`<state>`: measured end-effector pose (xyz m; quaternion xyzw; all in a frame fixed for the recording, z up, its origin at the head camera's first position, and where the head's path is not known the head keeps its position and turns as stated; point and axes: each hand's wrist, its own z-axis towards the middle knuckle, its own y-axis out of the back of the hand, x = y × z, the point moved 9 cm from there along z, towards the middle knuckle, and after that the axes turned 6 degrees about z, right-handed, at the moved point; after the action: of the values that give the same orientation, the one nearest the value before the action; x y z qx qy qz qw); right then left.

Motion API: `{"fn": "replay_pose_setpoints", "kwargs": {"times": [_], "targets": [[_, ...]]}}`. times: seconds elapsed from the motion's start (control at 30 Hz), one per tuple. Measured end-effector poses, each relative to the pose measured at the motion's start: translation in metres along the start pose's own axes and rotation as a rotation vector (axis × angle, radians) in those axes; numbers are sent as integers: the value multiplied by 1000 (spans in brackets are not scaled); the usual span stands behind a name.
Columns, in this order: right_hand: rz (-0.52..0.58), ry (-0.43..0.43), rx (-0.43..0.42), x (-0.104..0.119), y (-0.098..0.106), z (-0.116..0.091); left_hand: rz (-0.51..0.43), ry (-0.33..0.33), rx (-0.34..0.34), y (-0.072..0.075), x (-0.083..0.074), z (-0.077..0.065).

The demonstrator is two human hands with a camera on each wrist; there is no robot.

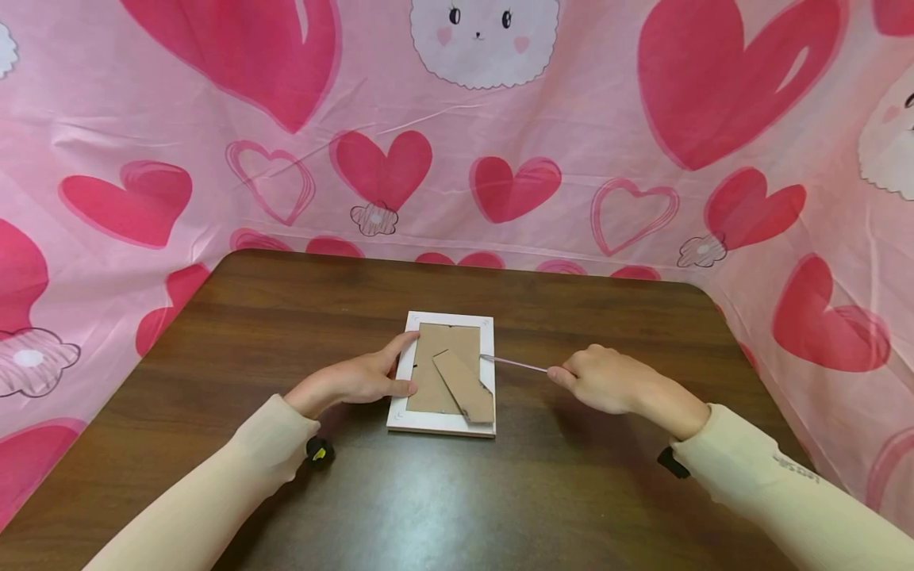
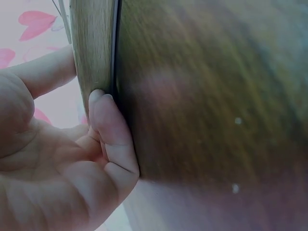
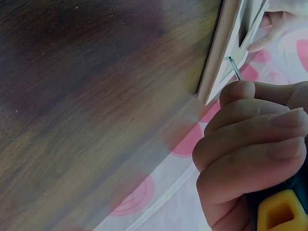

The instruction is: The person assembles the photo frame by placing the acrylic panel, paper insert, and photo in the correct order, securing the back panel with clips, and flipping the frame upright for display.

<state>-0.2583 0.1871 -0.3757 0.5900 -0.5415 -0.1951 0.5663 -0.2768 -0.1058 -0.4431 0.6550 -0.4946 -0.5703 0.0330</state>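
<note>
A white picture frame (image 1: 443,423) lies back up on the table, its brown backing board (image 1: 448,339) showing. Slanted across the board is a brown stand leg (image 1: 464,387). My left hand (image 1: 364,377) holds the frame's left edge, thumb over the border; in the left wrist view curled fingers (image 2: 113,120) press against its side. To the right of the frame, my right hand (image 1: 603,379) grips a screwdriver, its thin shaft (image 1: 517,364) reaching left to the inner edge of the border. Its black and yellow handle (image 3: 279,211) is mostly hidden in the palm.
The dark wooden table (image 1: 300,301) extends around the frame on all sides. Pink cloth (image 1: 457,119) printed with hearts hangs behind the table and along both sides.
</note>
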Motion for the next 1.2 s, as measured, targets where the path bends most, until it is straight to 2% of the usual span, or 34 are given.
{"fn": "replay_pose_setpoints", "kwargs": {"times": [0.2, 1.2], "targets": [[21, -4, 10, 1, 0, -2, -5, 16, -7, 0, 1, 1], [117, -19, 73, -2, -7, 0, -21, 10, -5, 1, 2, 0]]}}
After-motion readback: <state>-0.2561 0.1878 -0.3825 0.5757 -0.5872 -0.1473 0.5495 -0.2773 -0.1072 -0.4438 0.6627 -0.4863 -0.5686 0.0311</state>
